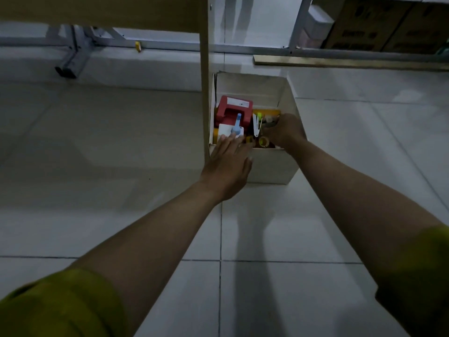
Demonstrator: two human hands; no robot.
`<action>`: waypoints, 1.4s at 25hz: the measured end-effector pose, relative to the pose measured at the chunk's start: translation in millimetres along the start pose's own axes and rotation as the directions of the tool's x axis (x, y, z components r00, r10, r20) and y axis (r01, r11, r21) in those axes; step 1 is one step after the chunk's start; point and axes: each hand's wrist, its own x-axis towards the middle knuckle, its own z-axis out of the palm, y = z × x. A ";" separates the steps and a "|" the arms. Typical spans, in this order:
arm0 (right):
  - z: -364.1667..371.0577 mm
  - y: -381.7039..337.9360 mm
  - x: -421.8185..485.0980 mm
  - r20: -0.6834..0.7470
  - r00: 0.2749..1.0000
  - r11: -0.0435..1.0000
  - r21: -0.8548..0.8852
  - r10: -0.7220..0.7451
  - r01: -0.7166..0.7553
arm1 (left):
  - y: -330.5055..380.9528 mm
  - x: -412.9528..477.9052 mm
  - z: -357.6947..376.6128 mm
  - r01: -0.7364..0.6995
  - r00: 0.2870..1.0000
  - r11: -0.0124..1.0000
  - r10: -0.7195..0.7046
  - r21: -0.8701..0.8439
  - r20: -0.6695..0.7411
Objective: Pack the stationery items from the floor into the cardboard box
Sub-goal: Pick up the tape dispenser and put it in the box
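An open cardboard box (272, 164) stands on the tiled floor beside a wooden panel. Inside lie a red block-shaped item (234, 105), a white pack with a blue tool (233, 130), a yellow item (267, 112), a tape roll (263, 141) and several pens (257, 122). My left hand (228, 164) lies flat over the box's near left rim, fingers spread, touching the white pack. My right hand (284, 132) reaches into the right side of the box with curled fingers; whether it grips anything is hidden.
A tall wooden panel (204, 76) rises just left of the box. Metal shelf legs (70, 57) stand at the back left. Brown cartons (379, 25) sit on a rack at the back right. Pale floor tiles (121, 166) surround the box.
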 end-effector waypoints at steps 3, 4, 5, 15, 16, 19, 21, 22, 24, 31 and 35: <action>2.4 -4.4 13.0 0.007 1.000 0.999 -0.032 0.012 -0.012 | -8.4 12.9 3.5 0.065 0.998 0.997 -0.066 -0.048 -0.013; 3.8 -5.1 16.9 -0.013 1.000 0.999 -0.034 0.001 -0.002 | -11.8 16.3 4.9 0.096 0.995 0.994 -0.097 -0.050 -0.007; 4.8 -5.8 19.7 -0.044 0.999 0.999 -0.044 -0.010 0.008 | -14.7 19.1 6.0 0.125 0.992 0.991 -0.125 -0.038 0.003; 23.8 4.7 39.7 0.094 0.991 0.989 -0.123 0.092 -0.080 | -21.5 17.4 17.2 0.099 0.984 0.995 -0.100 -0.013 -0.147; 25.5 5.7 41.3 0.140 0.985 0.990 -0.112 0.104 -0.088 | -21.5 17.3 17.9 0.096 0.984 0.995 -0.096 -0.011 -0.151; 26.1 3.7 39.0 0.221 0.972 0.991 -0.125 0.075 -0.048 | -22.0 16.3 17.9 0.087 0.984 0.996 -0.087 -0.010 -0.158; 25.3 2.6 35.6 0.221 0.975 0.981 -0.191 0.030 0.013 | -22.3 14.9 15.5 0.078 0.985 0.997 -0.078 -0.010 -0.153; 24.3 2.3 34.5 0.203 0.979 0.978 -0.206 0.015 0.028 | -22.3 14.1 14.5 0.073 0.987 0.997 -0.074 -0.013 -0.146; 23.1 3.2 34.6 0.160 0.987 0.977 -0.209 -0.003 0.037 | -22.3 13.3 12.5 0.067 0.990 0.998 -0.067 -0.009 -0.123; 5.6 -10.2 12.9 0.056 0.994 0.974 -0.203 -0.091 0.101 | -22.1 14.8 4.8 0.074 0.996 0.996 -0.076 0.051 0.043; -2.8 -17.5 -9.5 0.033 0.986 0.971 -0.169 -0.165 0.168 | -22.8 3.8 -9.1 0.118 0.979 0.993 -0.116 0.000 0.168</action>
